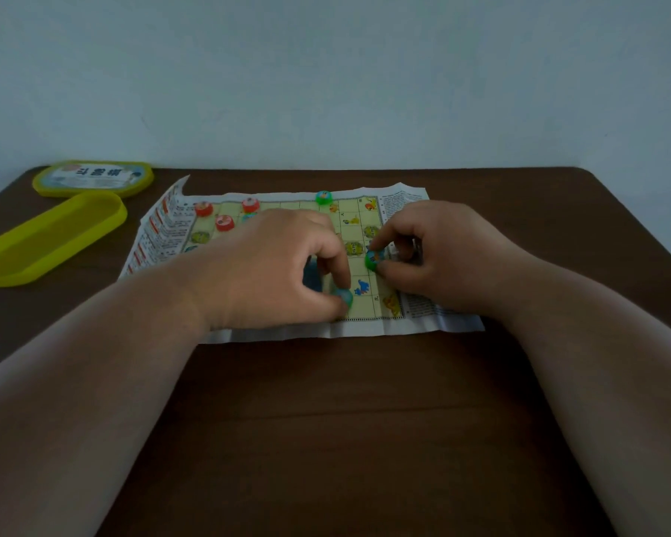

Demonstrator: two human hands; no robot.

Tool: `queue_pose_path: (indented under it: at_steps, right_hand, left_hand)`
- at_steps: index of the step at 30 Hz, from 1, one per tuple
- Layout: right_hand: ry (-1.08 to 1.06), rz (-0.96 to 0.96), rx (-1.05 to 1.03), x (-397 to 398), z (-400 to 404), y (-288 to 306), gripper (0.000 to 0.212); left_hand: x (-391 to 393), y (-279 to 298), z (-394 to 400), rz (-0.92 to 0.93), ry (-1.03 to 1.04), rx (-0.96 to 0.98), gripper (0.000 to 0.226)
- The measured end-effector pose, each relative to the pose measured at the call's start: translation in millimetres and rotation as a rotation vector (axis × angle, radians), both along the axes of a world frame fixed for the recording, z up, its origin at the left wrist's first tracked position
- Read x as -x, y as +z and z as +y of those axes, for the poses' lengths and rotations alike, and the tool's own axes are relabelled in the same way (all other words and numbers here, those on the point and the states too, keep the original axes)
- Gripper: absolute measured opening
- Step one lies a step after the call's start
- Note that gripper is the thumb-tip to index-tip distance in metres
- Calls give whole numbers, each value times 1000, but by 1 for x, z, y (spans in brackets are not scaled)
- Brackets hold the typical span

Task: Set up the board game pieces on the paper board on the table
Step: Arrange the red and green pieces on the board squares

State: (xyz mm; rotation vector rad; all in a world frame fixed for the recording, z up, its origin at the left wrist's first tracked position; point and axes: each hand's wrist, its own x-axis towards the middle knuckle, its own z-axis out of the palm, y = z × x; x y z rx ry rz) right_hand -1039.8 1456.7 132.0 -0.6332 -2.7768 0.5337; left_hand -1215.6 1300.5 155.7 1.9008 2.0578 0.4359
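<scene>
**Hands on the paper board**

Pieces sit on the paper board (411, 319), which lies creased on the brown table (326, 420). The left hand (272, 273) pinches a green piece (343, 296) near the board's front edge; the right hand (434, 250) pinches another green piece (374, 259) just beyond it — both touching the board. Three red pieces (224, 222) and a far green piece (324, 197) stand along the back. A yellow box (51, 238) and its lid (94, 180) lie well to the left.
</scene>
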Motion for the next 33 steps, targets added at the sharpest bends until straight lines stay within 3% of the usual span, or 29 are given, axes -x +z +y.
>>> queue_pose_path:
  at_steps: [7,13,24,26,31,33]
  right_hand:
    - [5,1,-1,0,0,1,24]
    - [-1,6,-10,1,1,2,24]
    - [24,24,-22,2,-1,2,23]
    - [56,40,21,0,-3,4,18]
    - [165,32,132,-1,-8,7,19]
    - [168,-10,160,-1,-8,6,19]
  left_hand:
    - [4,-1,0,-82,-25,28,31]
    - [6,4,0,-197,-24,5,8]
    - [3,7,-3,-191,-15,55,14]
    - [3,7,-3,-188,67,-41,18]
    - [30,12,2,-152,547,-563,14]
    - [44,16,1,-89,625,-576,14]
